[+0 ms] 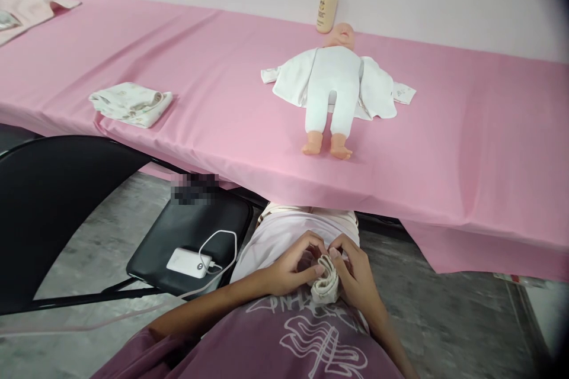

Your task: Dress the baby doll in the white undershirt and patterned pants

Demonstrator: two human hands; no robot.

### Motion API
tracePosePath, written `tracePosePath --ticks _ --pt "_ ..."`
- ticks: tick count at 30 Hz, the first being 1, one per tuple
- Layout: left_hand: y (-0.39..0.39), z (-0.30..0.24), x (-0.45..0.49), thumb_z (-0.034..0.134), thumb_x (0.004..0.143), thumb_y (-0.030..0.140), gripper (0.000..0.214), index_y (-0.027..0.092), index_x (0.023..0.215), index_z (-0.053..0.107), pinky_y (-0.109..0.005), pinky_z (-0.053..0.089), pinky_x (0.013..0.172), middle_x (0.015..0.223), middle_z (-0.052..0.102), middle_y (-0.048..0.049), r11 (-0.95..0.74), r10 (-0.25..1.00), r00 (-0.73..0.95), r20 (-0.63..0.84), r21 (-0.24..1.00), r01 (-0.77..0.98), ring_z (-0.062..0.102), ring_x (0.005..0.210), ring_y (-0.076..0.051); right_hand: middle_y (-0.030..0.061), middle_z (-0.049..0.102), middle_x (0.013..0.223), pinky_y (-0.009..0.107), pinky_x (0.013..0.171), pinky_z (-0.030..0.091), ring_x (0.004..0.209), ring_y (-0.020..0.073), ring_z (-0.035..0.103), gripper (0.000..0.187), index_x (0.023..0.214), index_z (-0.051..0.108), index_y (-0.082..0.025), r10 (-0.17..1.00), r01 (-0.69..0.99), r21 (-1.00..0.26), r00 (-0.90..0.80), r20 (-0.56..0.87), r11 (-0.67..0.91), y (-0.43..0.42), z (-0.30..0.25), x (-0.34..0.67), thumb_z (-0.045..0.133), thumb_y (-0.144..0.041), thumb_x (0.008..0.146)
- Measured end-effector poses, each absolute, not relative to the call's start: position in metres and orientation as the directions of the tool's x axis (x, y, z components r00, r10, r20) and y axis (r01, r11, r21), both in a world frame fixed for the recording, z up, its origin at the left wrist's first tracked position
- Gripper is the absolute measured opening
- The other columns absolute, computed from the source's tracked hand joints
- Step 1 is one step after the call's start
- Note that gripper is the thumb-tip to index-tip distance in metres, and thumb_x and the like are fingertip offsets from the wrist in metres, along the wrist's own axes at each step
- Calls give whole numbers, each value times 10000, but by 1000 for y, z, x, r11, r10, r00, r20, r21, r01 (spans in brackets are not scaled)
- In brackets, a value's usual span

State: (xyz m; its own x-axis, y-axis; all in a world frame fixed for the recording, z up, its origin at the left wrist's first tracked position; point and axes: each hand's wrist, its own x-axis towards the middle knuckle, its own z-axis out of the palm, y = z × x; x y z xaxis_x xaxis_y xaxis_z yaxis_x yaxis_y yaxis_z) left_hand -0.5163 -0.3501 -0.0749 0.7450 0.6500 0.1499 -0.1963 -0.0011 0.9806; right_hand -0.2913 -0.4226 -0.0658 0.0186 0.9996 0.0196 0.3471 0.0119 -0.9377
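Together, the left hand [296, 262] and right hand [355, 269] pinch the rolled cloth [326, 291] between thumbs and fingers. It sits between both hands, before the purple shirt [249, 340], extending bodyward past the fingertips [319, 271].

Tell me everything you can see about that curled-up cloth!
The cloth is off-white and looks like soft fabric, curled over so its layers show as curved edges. Any pattern is too small to tell. The left hand and right hand hold it from either side, in front of the purple shirt; whether they touch is unclear.
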Motion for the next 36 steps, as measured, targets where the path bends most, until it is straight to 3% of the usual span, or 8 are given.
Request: tracePosePath --ticks 8,17,28,36 --pt "-350 -71 -514 734 1184 503 350 195 1286 602 -311 503 902 1178 594 -59 160 621 784 6 978 -135 579 995 -172 -3 634 933 345 771 438 836 190 598 291 1026 658 -243 999 348 -938 28 25 14 -423 -70 -291 606 -439 1235" --pt "-346 -67 -510 737 1157 604 446 187 1275 630 -304 463 840 1040 566 -25 146 568 822 -54 989 -36 530 918 -176 -1 601 909 355 764 408 828 197 561 328 991 627 -243 993 307 -948 45 105 87 -424 -68 -292 552 -424 1254" --pt "-343 -71 -507 787 1134 560 418 150 1209 756 -274 444 771 912 598 -13 72 551 834 27 994 -79 526 810 -152 -21 521 836 352 722 367 769 188 490 365 919 545 -246 994 323 -945 80 78 48 -427 -74 -290 561 -399 1250" --pt "-342 -70 -506 808 1134 513 365 176 1026 719 -325 508 911 989 717 -65 -65 604 781 161 986 -153 655 932 -191 -28 499 823 354 706 349 750 182 466 375 903 536 -244 991 349 -935 89 98 61 -427 -76 -289 581 -397 1242"
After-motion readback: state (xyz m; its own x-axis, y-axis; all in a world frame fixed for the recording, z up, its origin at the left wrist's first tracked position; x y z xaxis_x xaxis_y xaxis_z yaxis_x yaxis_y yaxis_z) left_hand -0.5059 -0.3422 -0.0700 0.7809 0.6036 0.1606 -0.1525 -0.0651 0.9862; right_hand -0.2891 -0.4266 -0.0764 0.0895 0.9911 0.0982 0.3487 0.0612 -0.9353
